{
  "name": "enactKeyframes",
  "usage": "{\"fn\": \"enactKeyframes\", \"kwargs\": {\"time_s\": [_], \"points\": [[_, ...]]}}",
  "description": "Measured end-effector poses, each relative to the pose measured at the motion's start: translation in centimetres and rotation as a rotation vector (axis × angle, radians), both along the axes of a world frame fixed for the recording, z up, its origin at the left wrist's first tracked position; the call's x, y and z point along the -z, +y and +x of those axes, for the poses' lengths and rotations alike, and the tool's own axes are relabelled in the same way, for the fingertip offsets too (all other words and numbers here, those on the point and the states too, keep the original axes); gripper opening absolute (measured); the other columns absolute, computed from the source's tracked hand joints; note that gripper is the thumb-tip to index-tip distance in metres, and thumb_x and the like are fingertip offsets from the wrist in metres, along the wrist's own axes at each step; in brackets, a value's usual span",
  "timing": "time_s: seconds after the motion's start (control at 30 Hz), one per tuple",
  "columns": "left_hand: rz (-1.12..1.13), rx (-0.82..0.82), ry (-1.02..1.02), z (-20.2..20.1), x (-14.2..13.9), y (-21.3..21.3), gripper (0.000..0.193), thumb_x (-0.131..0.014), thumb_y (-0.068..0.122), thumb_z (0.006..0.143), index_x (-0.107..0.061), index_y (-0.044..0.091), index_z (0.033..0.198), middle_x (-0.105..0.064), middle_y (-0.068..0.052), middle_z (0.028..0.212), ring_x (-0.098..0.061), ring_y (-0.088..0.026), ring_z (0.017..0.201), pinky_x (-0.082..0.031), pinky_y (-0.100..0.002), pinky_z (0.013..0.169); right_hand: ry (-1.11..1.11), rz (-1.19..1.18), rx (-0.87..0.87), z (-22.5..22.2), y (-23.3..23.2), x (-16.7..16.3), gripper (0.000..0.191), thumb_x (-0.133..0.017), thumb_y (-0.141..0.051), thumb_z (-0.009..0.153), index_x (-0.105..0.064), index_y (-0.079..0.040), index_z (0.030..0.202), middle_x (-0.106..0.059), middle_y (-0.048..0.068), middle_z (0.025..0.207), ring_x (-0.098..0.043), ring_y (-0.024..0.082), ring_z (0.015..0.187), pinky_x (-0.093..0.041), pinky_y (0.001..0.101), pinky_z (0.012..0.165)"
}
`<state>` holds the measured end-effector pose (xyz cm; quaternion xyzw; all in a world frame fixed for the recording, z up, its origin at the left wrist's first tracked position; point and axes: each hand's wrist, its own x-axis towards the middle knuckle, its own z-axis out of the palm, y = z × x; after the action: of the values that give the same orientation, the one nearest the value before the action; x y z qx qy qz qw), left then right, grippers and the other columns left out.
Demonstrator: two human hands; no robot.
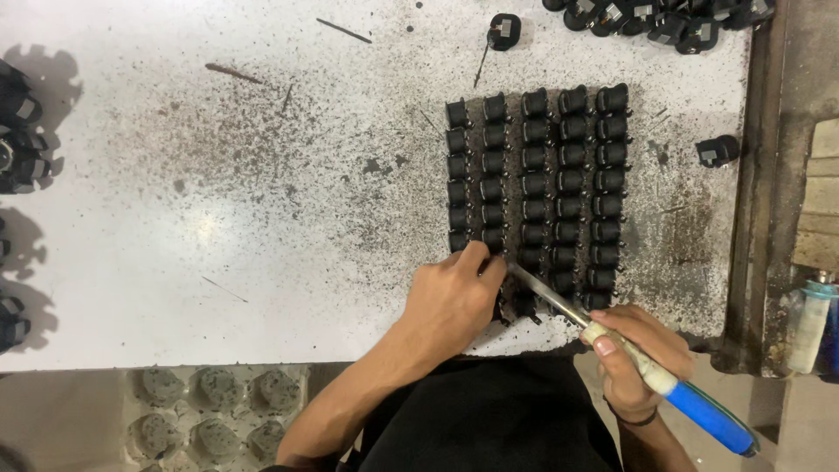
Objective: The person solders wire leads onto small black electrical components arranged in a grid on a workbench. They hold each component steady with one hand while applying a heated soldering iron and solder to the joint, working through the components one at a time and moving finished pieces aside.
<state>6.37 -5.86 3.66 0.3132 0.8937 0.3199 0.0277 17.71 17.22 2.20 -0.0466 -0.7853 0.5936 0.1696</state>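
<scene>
Grid of small black parts (535, 188) sits in five columns on the speckled white table (218, 201). Left hand (452, 301) pinches a part at the grid's near-left corner. Right hand (642, 358), gripping a blue-handled tool (612, 345), lies near-right of the grid; the blade's long axis slants up-left to the pinched part. Loose parts (718, 150) lie right of the grid.

The counter (218, 218) was white, speckled with dark grit, the rows of small parts (533, 192) at its three o'clock side were black, and the tool (647, 371) had a blue-and-white handle.
</scene>
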Motion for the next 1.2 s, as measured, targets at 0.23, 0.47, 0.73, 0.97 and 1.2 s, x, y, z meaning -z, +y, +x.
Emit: {"fn": "enactKeyframes", "kwargs": {"time_s": [0.23, 0.47, 0.73, 0.97, 1.2], "points": [[0.011, 0.012, -0.039, 0.4, -0.5, -0.1, 0.023, -0.069, 0.005, 0.078, -0.067, 0.000, 0.101, -0.057, -0.012, 0.093, -0.069, -0.027, 0.079, -0.055, -0.038, 0.055, -0.048, -0.173, 0.043, 0.1, 0.0, 0.7, 0.031, -0.062, -0.011, 0.087, -0.068, 0.014, 0.104, -0.067, 0.021, 0.075, -0.068, 0.022, 0.059, -0.053, 0.0253, 0.054], [0.164, -0.032, -0.134, -0.1, 0.4, -0.7, 0.028, -0.069, 0.002, 0.083, -0.072, -0.002, 0.110, -0.063, -0.013, 0.098, -0.069, -0.031, 0.071, -0.058, -0.040, 0.059, 0.041, 0.146, -0.060, 0.4, 0.1, 0.6, 0.028, -0.065, -0.014, 0.085, -0.069, 0.010, 0.099, -0.070, 0.018, 0.078, -0.068, 0.020, 0.060, -0.052, 0.0245, 0.053], [0.054, -0.034, -0.100, 0.2, 0.5, -0.3, 0.023, -0.066, -0.001, 0.083, -0.072, -0.002, 0.106, -0.062, -0.011, 0.092, -0.068, -0.024, 0.068, -0.054, -0.035, 0.050, 0.121, 0.007, 0.006, 0.6, 0.1, 1.1, 0.026, -0.067, -0.013, 0.091, -0.070, 0.009, 0.103, -0.071, 0.018, 0.081, -0.068, 0.020, 0.065, -0.051, 0.0254, 0.059], [0.136, -0.066, 0.004, 0.3, 0.6, -0.4, 0.021, -0.068, 0.001, 0.080, -0.072, 0.002, 0.101, -0.061, -0.007, 0.090, -0.068, -0.023, 0.069, -0.052, -0.036, 0.050, 0.129, -0.020, 0.022, 0.2, 0.5, 1.7, 0.027, -0.066, -0.013, 0.084, -0.071, 0.009, 0.097, -0.071, 0.018, 0.078, -0.065, 0.016, 0.051, -0.047, 0.0234, 0.049], [0.132, -0.073, -0.001, 0.3, 0.7, -0.4, 0.024, -0.068, -0.001, 0.078, -0.072, 0.001, 0.101, -0.059, -0.007, 0.090, -0.068, -0.022, 0.068, -0.051, -0.036, 0.049, 0.091, 0.009, 0.050, 0.2, 0.0, 0.8, 0.029, -0.066, -0.014, 0.086, -0.070, 0.012, 0.098, -0.069, 0.018, 0.079, -0.065, 0.020, 0.057, -0.049, 0.0247, 0.053]]}}
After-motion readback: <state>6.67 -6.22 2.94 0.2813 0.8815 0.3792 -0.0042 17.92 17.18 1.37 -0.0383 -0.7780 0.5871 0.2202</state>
